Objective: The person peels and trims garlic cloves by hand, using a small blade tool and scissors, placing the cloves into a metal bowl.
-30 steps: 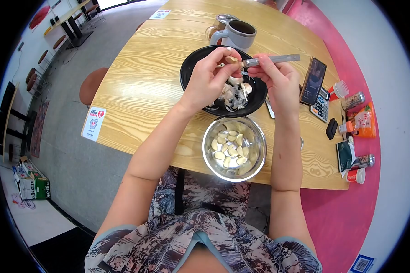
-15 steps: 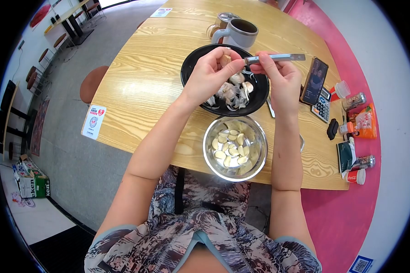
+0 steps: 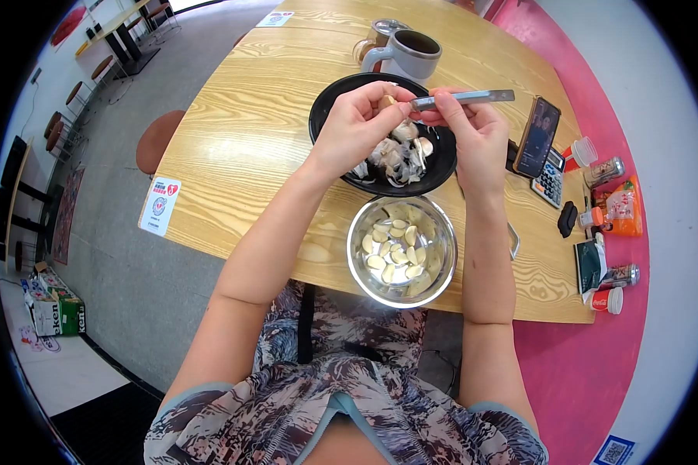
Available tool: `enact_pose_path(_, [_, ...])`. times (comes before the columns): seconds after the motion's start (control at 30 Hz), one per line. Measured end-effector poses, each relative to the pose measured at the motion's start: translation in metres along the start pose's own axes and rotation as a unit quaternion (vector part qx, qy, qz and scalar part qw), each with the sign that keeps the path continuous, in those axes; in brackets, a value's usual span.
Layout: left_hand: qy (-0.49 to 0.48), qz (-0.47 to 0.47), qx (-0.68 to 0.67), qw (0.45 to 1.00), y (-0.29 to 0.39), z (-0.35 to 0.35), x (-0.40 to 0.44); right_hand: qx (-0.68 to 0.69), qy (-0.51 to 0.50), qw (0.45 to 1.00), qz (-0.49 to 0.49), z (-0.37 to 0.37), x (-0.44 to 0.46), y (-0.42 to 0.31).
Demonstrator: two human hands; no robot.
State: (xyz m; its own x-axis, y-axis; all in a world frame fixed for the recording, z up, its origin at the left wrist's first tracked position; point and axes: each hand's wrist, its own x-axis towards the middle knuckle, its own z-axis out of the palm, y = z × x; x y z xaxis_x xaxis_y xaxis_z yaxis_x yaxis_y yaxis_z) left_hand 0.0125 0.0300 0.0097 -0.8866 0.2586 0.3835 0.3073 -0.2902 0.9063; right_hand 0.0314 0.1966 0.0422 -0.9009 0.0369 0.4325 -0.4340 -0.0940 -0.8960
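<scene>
Over the black bowl (image 3: 318, 116), my left hand (image 3: 354, 124) pinches a garlic clove (image 3: 388, 101), partly hidden by its fingers. My right hand (image 3: 473, 128) is closed around a slim metal knife (image 3: 473, 97); one end sticks out to the right, and the other meets the clove and my left fingertips. Garlic skins (image 3: 395, 159) and unpeeled garlic (image 3: 405, 130) lie in the bowl beneath my hands. Nearer to me stands a steel bowl (image 3: 442, 271) holding several peeled garlic cloves (image 3: 399, 256).
Behind the black bowl are a grey mug (image 3: 411, 58) and a glass jar (image 3: 385, 29). To the right, a phone (image 3: 537, 138) leans upright beside a calculator (image 3: 549, 182). Jars, paper cups (image 3: 606, 301) and an orange packet (image 3: 624, 208) line the table's right edge.
The knife's protruding end has tipped slightly and shifted a little left along with my right hand. My left hand keeps its grip on the clove, nearly unmoved.
</scene>
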Motion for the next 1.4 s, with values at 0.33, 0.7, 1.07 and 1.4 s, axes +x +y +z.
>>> enact_pose_path(0.33, [-0.004,-0.025,-0.063,0.998,-0.001,-0.005,0.003,-0.034,0.036,0.999,-0.015,-0.007,0.002,0.0])
enact_pose_path(0.7, [0.017,-0.059,-0.169,0.984,-0.004,-0.014,0.008,-0.151,0.013,0.988,-0.002,-0.021,0.005,0.006])
enact_pose_path(1.07, [0.0,-0.039,-0.069,0.997,-0.006,-0.005,0.003,-0.104,-0.021,0.988,-0.112,0.0,-0.005,0.001])
enact_pose_path(1.4, [0.009,0.003,-0.007,1.0,-0.003,0.0,0.001,-0.171,-0.007,0.976,-0.138,-0.001,-0.005,0.003])
